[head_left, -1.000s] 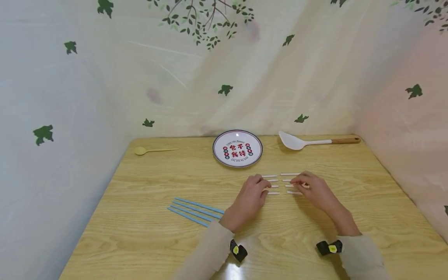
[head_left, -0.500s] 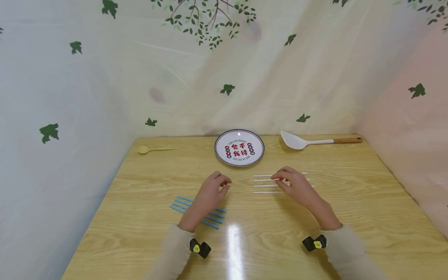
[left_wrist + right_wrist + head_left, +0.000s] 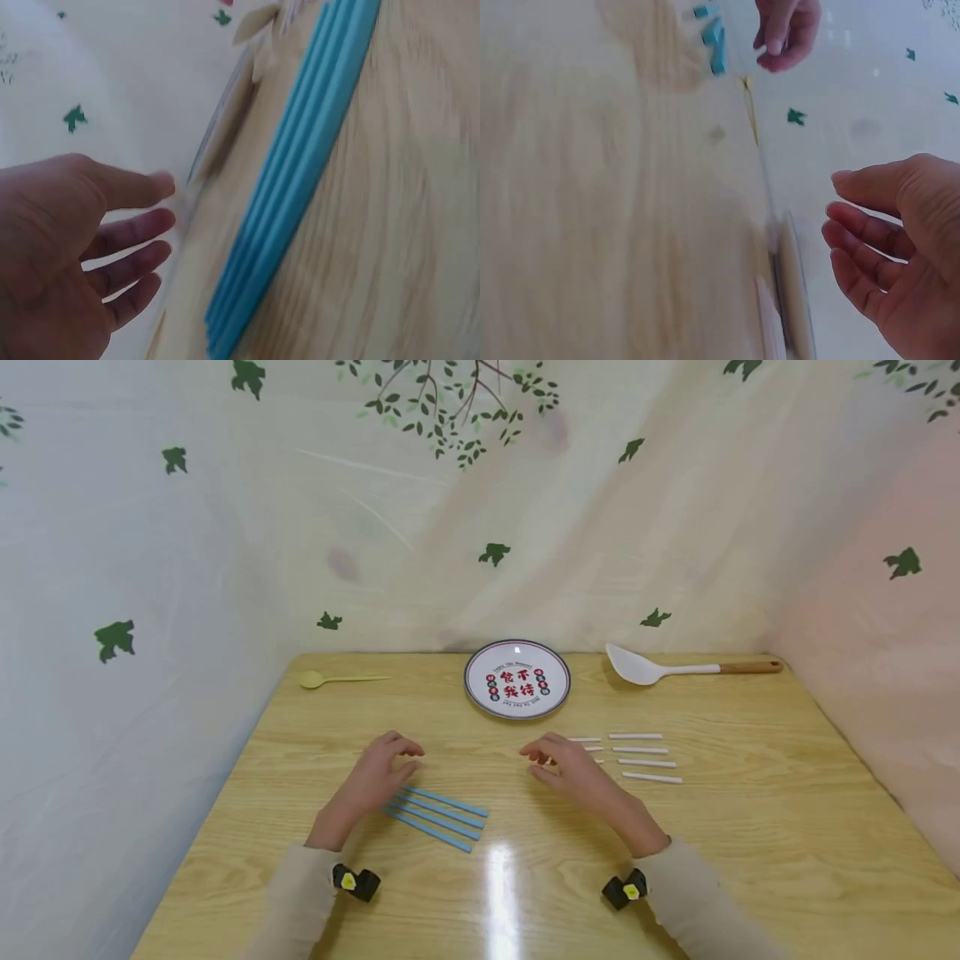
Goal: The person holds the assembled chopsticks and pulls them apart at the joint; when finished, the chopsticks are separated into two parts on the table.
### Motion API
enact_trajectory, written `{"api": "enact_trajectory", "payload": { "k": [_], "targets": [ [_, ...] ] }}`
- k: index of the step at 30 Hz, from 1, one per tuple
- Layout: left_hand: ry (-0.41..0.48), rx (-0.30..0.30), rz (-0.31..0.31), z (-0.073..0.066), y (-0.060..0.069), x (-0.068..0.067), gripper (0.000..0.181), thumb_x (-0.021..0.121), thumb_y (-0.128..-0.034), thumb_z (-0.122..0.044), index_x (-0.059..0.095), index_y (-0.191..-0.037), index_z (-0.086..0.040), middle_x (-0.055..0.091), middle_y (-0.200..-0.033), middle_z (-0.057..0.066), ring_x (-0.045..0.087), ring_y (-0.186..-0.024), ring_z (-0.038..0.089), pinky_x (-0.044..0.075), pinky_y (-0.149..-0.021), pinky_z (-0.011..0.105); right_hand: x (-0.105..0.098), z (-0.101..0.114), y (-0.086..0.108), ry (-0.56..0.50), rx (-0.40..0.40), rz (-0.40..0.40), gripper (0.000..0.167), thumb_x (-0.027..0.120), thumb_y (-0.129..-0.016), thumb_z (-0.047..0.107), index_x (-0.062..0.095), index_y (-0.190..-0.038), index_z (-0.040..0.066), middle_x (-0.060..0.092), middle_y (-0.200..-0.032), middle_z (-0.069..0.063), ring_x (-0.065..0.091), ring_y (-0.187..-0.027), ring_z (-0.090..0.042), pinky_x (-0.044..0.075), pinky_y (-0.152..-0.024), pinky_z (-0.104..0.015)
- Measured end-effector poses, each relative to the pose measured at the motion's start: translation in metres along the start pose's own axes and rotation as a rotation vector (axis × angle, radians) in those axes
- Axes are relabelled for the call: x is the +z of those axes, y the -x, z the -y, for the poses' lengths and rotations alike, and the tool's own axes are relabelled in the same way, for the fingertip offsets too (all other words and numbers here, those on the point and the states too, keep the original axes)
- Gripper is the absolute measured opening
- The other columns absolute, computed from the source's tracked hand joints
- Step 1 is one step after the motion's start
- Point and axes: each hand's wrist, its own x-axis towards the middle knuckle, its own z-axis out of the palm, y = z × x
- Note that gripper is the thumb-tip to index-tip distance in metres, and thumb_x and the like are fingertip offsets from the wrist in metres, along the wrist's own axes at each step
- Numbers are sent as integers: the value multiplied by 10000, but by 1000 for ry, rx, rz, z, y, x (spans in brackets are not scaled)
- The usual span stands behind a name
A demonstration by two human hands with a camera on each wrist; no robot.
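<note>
Two sets of sticks on the pale wood-grain worktop point(image 3: 570, 885), and here's the left hand point(image 3: 380, 770), fingers gently bent, thumb apart, nothing in its grasp! It hovers by the left ends of four long, slim blue sticks point(image 3: 296, 172), side by side and slanting, the fingertips clear of them. Over to the right hand point(image 3: 576, 772), just as loose and carrying nothing, partly hiding the left column of short white sticks point(image 3: 585, 740). Beyond it, in plain sight, the right column of four short white sticks point(image 3: 640, 749), near-parallel, a gap between the columns.

So, which step? It reads like a lull between grips in an arranging job: white pieces laid out in tidy order, blue ones closely spaced and within easy reach of the left hand. Taking a blue stick from here would call for that hand to dip, pinch one end and lift without rolling its neighbours; the right hand, if it joined in, would need to swing across without brushing the white columns.
</note>
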Motion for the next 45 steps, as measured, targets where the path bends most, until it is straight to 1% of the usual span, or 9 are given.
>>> {"api": "enact_trajectory", "payload": {
  "k": [4,10,17,21,26,35,39,43,45],
  "targets": [
    [-5,56,47,22,3,-5,174,685,-869,-71,669,-1040,-47,615,-1010,68,586,-995,280,474,-867,470,19,14,-5,-46,19,26,255,640,-914,121,627,-1151,27,615,-974,-52,581,-887,-157,515,-785,-300],
    [38,48,117,35,6,-11,150,685,-873,-102,679,-1018,-66,628,-982,39,594,-922,201,488,-801,366,41,31,-8,-93,48,61,254,651,-909,146,621,-1129,22,611,-966,-36,569,-895,-159,502,-788,-306],
    [45,44,207,34,6,-10,101,711,-853,-139,688,-945,-102,614,-940,3,572,-890,153,475,-792,317,62,37,-10,-71,14,101,213,662,-906,202,636,-1070,67,616,-973,2,567,-897,-127,492,-802,-291],
    [49,67,238,33,5,-9,64,716,-853,-149,682,-898,-119,595,-903,-3,562,-859,130,478,-786,306,70,40,-10,-6,-32,111,150,664,-903,226,659,-997,109,609,-942,32,560,-882,-101,487,-802,-271],
    [43,93,254,30,3,-7,49,717,-852,-154,683,-869,-122,587,-873,-21,539,-809,102,463,-741,282,74,42,-11,74,-74,89,73,680,-891,232,673,-907,161,583,-888,61,529,-844,-81,469,-782,-258],
    [-15,161,253,27,3,-5,47,704,-855,-112,670,-823,-120,570,-827,-35,502,-765,91,446,-709,288,79,43,-10,122,-66,31,52,701,-864,221,665,-845,189,552,-827,83,495,-786,-68,445,-735,-243],
    [-44,164,253,24,3,-5,58,684,-868,-98,643,-833,-120,583,-831,-39,533,-789,86,470,-733,302,79,44,-9,97,-21,-1,56,688,-858,219,684,-842,166,583,-831,83,521,-784,-65,463,-729,-236],
    [-40,100,262,17,1,-8,76,664,-885,-92,618,-841,-133,594,-823,-57,538,-785,71,476,-730,287,74,47,-9,-2,57,-3,58,648,-885,188,687,-893,146,643,-854,75,576,-795,-56,493,-730,-227],
    [-42,90,256,13,-1,-9,74,660,-889,-86,615,-847,-129,592,-826,-57,542,-783,71,480,-723,283,70,48,-10,-57,80,3,54,634,-901,156,678,-928,140,663,-859,59,594,-793,-63,500,-721,-228]
  ]
}}
